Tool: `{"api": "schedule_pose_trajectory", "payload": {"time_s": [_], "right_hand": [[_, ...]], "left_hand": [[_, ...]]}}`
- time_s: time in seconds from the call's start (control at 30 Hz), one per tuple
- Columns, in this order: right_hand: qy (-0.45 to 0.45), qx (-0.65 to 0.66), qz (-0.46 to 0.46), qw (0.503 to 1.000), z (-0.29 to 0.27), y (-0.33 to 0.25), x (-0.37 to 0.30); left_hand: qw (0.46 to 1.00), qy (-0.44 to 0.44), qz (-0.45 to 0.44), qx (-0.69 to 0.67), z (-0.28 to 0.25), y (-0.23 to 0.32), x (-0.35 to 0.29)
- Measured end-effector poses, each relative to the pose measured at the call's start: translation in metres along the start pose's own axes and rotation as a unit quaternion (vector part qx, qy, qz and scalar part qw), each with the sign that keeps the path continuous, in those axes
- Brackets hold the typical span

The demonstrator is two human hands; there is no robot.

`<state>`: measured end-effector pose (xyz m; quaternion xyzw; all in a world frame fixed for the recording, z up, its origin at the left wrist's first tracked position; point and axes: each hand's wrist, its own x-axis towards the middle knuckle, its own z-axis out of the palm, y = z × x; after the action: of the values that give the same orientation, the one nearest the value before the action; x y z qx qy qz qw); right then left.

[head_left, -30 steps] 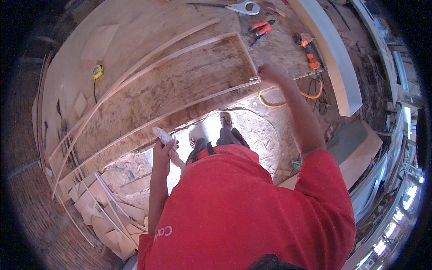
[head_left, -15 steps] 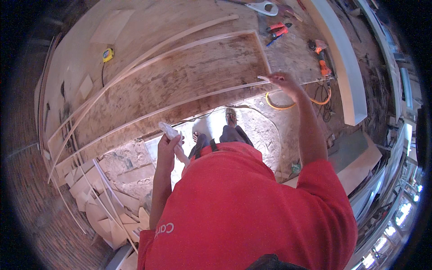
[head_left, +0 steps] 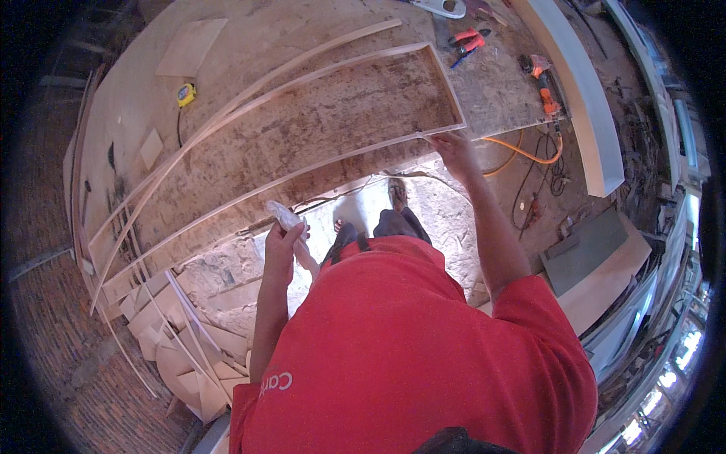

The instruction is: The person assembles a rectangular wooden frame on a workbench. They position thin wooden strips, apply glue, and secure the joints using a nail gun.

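Observation:
My left hand (head_left: pixel 283 246) is closed around a crumpled, whitish plastic bag (head_left: pixel 283 215), whose tail hangs below the fingers. My right hand (head_left: pixel 456 153) reaches to the near right part of a long, shallow wooden frame (head_left: pixel 325 160) lying on the worktable. Its fingers are pinched together at the thin near edge of that frame, touching or almost touching it. Whatever sits between those fingertips is too small to make out.
On the worktable (head_left: pixel 378 102) lie long bent wood strips (head_left: pixel 249 94), a yellow tape measure (head_left: pixel 186 94), red-handled pliers (head_left: pixel 470 38) and an orange power tool (head_left: pixel 541 83) with an orange cord. A long pale beam (head_left: pixel 578 98) stands at right. Board offcuts (head_left: pixel 181 363) are piled lower left.
My right hand has shifted slightly left and down along the frame's near edge, away from its corner. The view has moved a little; my left hand still holds the bag.

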<state>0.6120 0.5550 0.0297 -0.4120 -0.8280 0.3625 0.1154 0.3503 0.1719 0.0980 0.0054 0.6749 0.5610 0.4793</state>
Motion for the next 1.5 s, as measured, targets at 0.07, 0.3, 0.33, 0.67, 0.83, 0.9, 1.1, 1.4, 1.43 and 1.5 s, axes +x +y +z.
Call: {"api": "schedule_pose_trajectory", "payload": {"time_s": [0.07,0.3,0.33,0.67,0.83,0.9,1.1,1.4,1.43,1.5], "right_hand": [[0.032,0.02,-0.007,0.999,0.001,0.01,0.002],[0.022,-0.004,-0.077,0.997,0.006,0.004,0.002],[0.013,0.01,-0.04,0.999,0.001,-0.004,0.002],[-0.079,-0.114,0.038,0.99,-0.043,-0.027,0.059],[-0.161,-0.17,-0.029,0.972,-0.051,-0.035,0.086],[-0.19,-0.18,-0.015,0.965,-0.054,-0.05,0.09],[-0.219,-0.069,-0.032,0.973,-0.056,-0.041,0.096],[-0.046,0.095,0.064,0.992,-0.058,0.016,0.013],[-0.022,0.102,0.057,0.993,-0.052,0.018,0.007],[0.027,0.118,0.045,0.992,-0.038,0.02,-0.005]], "left_hand": [[1.0,-0.001,0.002,-0.005,-0.002,-0.001,0.0],[1.0,-0.001,-0.019,0.002,0.001,-0.008,-0.002],[1.0,-0.002,-0.025,0.004,0.0,-0.011,-0.001],[1.0,-0.016,-0.007,0.01,0.009,-0.01,0.004],[1.0,-0.015,-0.007,0.01,0.015,-0.002,0.002],[1.0,-0.011,-0.007,-0.004,0.014,-0.006,0.001],[1.0,-0.004,-0.018,-0.016,0.016,-0.013,-0.004],[1.0,0.002,-0.013,-0.014,0.013,-0.011,-0.003],[1.0,0.001,-0.007,-0.016,0.013,-0.012,-0.001],[1.0,-0.002,-0.006,-0.011,0.014,-0.008,0.0]]}}
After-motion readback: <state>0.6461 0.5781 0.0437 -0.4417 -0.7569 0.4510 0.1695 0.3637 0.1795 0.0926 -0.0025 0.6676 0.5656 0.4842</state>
